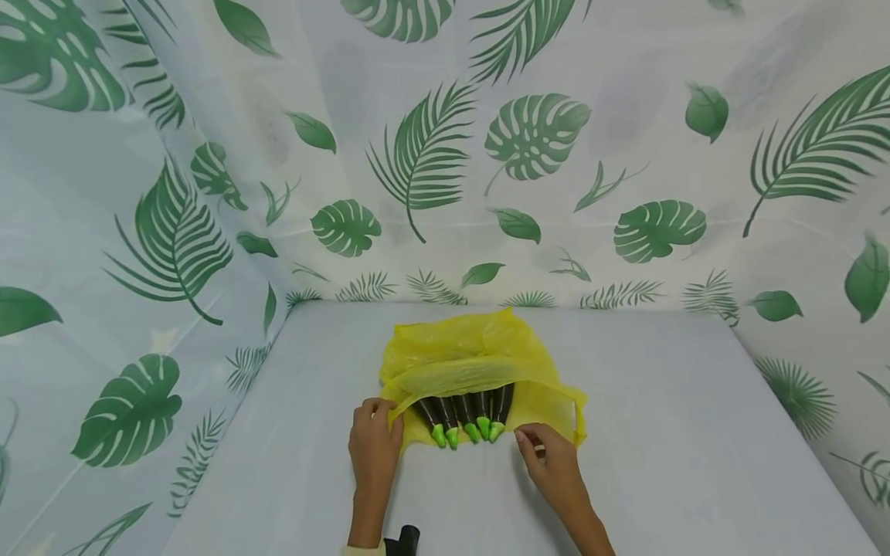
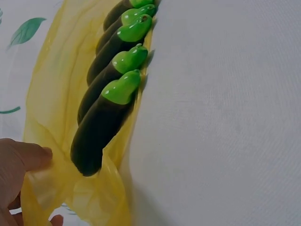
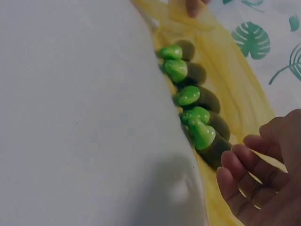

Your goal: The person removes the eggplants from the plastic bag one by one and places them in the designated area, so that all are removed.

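Several dark toy-like eggplants [image 1: 502, 403] with bright green caps lie side by side in the mouth of a yellow plastic bag [image 1: 455, 340]. Their caps point toward me, while the bag's upper layer hides their far ends. At the bag's left edge my left hand [image 1: 374, 444] pinches the thin film; the left wrist view has its thumb on top of the film and a fingertip below. My right hand [image 3: 263, 174] is beside the rightmost eggplant [image 3: 216, 150], fingers loosely bent, with nothing visibly gripped.
The bag lies on a white table [image 1: 667, 386]. Behind it and at the sides hang white sheets printed with green leaves [image 1: 420, 154]. A small black object [image 1: 403, 540] shows next to my left wrist at the bottom edge.
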Motion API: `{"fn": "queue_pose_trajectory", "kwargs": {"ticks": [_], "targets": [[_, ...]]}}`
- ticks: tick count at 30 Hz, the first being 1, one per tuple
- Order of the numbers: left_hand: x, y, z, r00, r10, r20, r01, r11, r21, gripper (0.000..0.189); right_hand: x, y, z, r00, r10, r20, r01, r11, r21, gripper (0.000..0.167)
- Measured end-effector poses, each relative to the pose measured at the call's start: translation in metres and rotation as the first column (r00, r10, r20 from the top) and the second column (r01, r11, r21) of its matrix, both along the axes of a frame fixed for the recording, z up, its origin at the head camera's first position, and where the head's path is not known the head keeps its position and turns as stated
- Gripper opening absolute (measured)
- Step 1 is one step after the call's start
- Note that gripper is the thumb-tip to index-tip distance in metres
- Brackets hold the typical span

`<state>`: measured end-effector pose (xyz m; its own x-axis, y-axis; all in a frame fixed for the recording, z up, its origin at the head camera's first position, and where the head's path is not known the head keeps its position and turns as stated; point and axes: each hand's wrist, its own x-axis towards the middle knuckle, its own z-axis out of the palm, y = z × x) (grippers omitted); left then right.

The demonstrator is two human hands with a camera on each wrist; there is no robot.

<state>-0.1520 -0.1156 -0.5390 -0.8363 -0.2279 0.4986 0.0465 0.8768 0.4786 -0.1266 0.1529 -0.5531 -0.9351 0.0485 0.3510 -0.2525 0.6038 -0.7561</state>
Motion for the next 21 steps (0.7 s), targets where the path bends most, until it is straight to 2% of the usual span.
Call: {"fn": "queue_pose_trajectory", "kwargs": {"ticks": [5,9,15,21], "targets": [[-0.003,0.002,-0.001,0.999,-0.004,-0.038,0.005,0.999,0.032,0.014,-0.007,0.0,-0.003,0.995,-0.035,0.093,0.042,0.996,-0.084,0.015],[-0.005,0.004,-0.001,0.998,-0.006,-0.057,0.009,0.999,0.045,0.013,-0.018,-0.002,-0.002,0.979,-0.072,0.191,0.097,0.987,-0.126,0.022],[-0.004,0.005,0.002,1.0,0.013,0.002,-0.013,0.996,0.087,0.012,-0.038,-0.004,0.001,0.947,-0.117,0.298,0.159,0.98,-0.122,0.029],[-0.002,0.005,0.004,0.999,0.008,0.048,-0.014,0.993,0.121,0.011,-0.05,-0.006,0.002,0.931,-0.116,0.346,0.169,0.977,-0.127,0.036]]}}
